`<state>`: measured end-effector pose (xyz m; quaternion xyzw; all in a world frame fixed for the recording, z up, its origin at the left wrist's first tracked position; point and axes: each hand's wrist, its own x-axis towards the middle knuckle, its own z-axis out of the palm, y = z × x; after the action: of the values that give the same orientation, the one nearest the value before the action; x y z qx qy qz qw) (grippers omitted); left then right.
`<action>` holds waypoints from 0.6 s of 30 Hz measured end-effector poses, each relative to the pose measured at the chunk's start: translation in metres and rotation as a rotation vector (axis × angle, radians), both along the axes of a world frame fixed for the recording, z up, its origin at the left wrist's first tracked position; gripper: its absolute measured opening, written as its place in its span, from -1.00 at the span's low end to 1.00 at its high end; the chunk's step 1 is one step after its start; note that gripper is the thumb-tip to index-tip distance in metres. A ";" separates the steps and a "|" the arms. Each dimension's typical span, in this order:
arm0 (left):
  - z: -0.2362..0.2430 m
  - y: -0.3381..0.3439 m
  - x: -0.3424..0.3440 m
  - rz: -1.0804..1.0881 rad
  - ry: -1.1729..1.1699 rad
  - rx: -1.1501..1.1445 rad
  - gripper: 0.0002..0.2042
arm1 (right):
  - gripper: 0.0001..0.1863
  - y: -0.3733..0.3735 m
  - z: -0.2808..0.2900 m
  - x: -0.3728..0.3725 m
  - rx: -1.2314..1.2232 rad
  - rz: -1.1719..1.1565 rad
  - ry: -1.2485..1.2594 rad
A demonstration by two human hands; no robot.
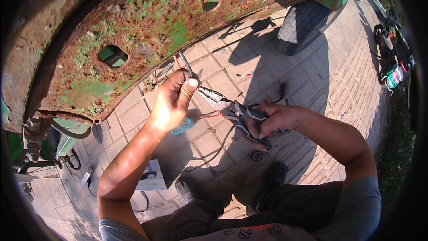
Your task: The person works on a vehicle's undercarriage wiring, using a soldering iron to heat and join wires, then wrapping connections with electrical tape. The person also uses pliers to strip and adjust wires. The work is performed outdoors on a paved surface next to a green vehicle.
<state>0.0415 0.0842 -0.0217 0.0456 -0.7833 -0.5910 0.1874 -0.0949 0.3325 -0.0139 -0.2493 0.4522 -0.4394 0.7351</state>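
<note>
My left hand pinches a dark cable between thumb and fingers, just below the rusty metal panel. Beside that cable an orange-red wire runs up toward the panel's edge. My right hand is closed around the dark handles of a pair of pliers. Their light metal jaws point at my left thumb and end right beside it. Whether the jaws bite on the cable cannot be made out. A thin red wire shows below the jaws.
The rusted, green-flecked metal panel with oval holes spans the top. A tyre stands beyond it on the paving. Below lie a blue-green translucent object, a pale box, a dark ring and a dark cord. A motorcycle stands far right.
</note>
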 end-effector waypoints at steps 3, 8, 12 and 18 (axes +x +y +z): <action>-0.002 -0.005 0.002 0.005 -0.070 0.154 -0.76 | -0.80 -0.009 0.016 0.004 0.057 0.001 0.255; 0.017 0.008 -0.006 0.109 -0.118 0.340 -0.74 | -0.59 0.003 0.003 0.004 -0.295 -0.155 1.400; 0.023 0.013 -0.011 0.192 -0.158 0.332 -0.74 | -0.53 0.007 0.016 0.004 -0.311 -0.133 1.971; 0.028 0.016 -0.014 0.233 -0.225 0.255 -0.72 | -0.56 0.003 0.018 0.006 -0.275 -0.133 2.155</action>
<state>0.0279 0.1003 0.0059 0.2251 -0.7073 -0.6510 0.1587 -0.0894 0.3359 0.0038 -0.5591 0.8187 -0.0757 -0.1070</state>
